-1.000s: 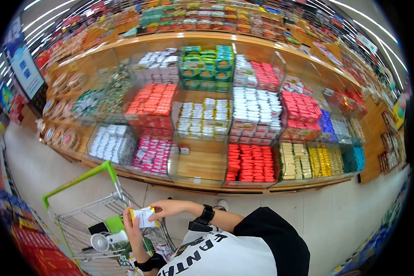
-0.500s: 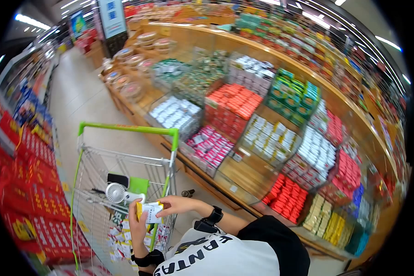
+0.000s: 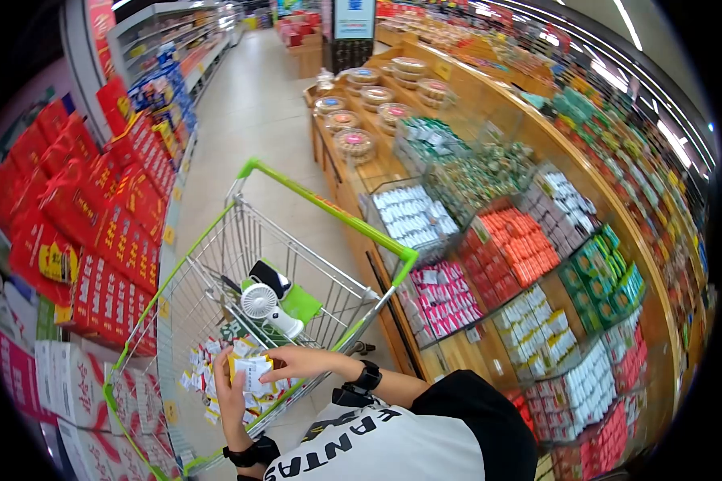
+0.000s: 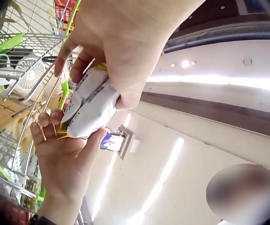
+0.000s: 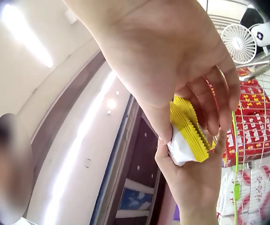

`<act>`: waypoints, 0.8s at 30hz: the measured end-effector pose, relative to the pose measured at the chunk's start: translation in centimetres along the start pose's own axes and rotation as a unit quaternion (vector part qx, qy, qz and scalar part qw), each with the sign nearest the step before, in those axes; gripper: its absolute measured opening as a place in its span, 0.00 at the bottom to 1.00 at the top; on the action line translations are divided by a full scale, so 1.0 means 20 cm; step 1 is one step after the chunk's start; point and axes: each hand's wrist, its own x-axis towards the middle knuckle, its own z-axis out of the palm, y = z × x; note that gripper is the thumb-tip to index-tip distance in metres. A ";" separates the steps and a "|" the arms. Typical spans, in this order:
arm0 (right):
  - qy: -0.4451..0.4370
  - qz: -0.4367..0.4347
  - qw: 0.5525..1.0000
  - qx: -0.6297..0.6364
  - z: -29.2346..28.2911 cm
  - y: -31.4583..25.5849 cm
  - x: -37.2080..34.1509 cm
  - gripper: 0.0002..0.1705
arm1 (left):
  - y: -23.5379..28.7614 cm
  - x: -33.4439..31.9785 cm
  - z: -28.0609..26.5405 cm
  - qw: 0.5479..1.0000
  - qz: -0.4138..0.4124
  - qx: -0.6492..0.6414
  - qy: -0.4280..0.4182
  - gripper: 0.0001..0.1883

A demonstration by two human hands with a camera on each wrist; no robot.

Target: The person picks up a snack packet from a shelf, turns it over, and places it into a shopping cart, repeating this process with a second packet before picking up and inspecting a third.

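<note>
We take the shopping cart (image 3: pixel 337 210) as reference. In hand: what look like two white-and-yellow packets (image 3: pixel 253 373), side by side and touching, held up in the air; the head view puts them in line with the loose packets (image 3: pixel 200 381) heaped inside the cart.

Left hand (image 3: pixel 230 393) pinches them at one end: thumb on the white wrapper, fingers (image 4: pixel 65 58) bent round on the far side. Right hand (image 3: pixel 301 362) pinches them at the other end: thumb against the white, fingers (image 5: pixel 229 82) curled beside the crimped yellow ends. So the packets sit between thumb and fingers of both hands. Part of the contact is hidden; we can't tell how firm either grip is. We see a black band (image 3: pixel 367 375) on each wrist.

Inside the cart, beyond the heap: white handheld fan (image 3: pixel 259 301), a dark phone-like item (image 3: pixel 270 277) just beside it, flat green piece (image 3: pixel 303 305) on its other side.

Left of the cart: stacked red boxes (image 3: pixel 112 297), with white cartons (image 3: pixel 76 401) nearer us. Right of the cart: wooden display (image 3: pixel 383 167) with clear-walled bins; pink packs (image 3: pixel 445 298) fill one near the cart.
</note>
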 end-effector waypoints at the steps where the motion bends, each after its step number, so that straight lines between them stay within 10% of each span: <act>1: -0.011 -0.020 0.999 -0.030 -0.01 0.00 0.02 0.25 | 0.01 -0.01 0.00 1.000 -0.003 0.004 0.014 0.24; 18: -0.102 -0.037 0.994 -0.023 0.09 0.08 0.27 0.17 | -0.04 -0.27 -0.04 0.940 -0.134 -0.027 0.312 0.13; 24: -0.084 -0.007 0.996 0.000 0.14 0.14 0.29 0.28 | -0.14 -0.32 -0.04 0.913 -0.160 -0.025 0.375 0.10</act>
